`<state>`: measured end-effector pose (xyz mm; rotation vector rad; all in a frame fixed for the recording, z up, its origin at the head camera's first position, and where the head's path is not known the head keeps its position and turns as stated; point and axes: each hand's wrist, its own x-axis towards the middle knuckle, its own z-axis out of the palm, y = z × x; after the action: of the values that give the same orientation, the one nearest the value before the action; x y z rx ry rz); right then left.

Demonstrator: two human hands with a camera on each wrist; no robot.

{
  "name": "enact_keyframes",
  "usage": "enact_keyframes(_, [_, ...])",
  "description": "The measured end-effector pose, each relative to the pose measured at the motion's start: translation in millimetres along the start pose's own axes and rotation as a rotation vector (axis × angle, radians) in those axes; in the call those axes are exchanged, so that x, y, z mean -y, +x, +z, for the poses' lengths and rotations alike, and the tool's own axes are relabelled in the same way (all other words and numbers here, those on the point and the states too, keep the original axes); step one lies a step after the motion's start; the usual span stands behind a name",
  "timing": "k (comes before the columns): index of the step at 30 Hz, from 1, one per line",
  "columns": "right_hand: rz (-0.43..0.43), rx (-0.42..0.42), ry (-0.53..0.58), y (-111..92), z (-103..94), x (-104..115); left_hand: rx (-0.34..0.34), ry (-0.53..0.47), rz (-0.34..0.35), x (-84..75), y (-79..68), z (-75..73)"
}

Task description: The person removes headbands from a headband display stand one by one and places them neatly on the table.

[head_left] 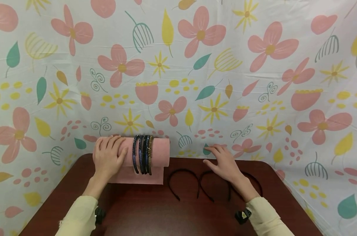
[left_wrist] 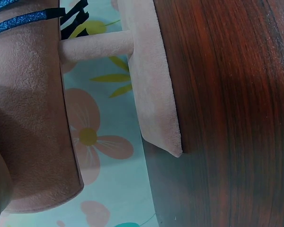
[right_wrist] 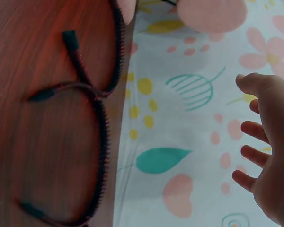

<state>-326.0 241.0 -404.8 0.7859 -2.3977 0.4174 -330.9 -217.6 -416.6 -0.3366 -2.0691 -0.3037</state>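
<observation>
On the left of the table, a pink padded headband stand has a thick horizontal roll. My left hand rests on the roll's left end, fingers lying over its top. Several glittery headbands in dark blue, blue and gold circle the roll beside that hand. In the left wrist view, a short post joins the roll to its flat base. Over the dark headbands on the right, my right hand is held with fingers spread and nothing in them. The right wrist view shows a toothed headband near that hand.
A dark wooden table carries everything. Along its back half three dark headbands lie in a row, the leftmost headband next to the stand. Behind the table hangs a flower-printed cloth, close to the table's back edge.
</observation>
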Motion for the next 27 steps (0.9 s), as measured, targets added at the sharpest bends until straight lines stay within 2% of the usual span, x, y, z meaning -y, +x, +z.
enact_keyframes(6, [-0.023,0.012,0.004,12.5,-1.6,17.8,0.003,0.009,-0.001,0.2,0.5,0.1])
enact_keyframes(14, [-0.088,-0.022,0.019,29.3,-2.1,39.0,0.004,0.007,-0.001,-0.6,0.6,-0.4])
enact_keyframes(27, [-0.204,-0.002,0.044,57.1,3.9,78.4,0.012,0.007,-0.007,-0.6,0.7,-1.4])
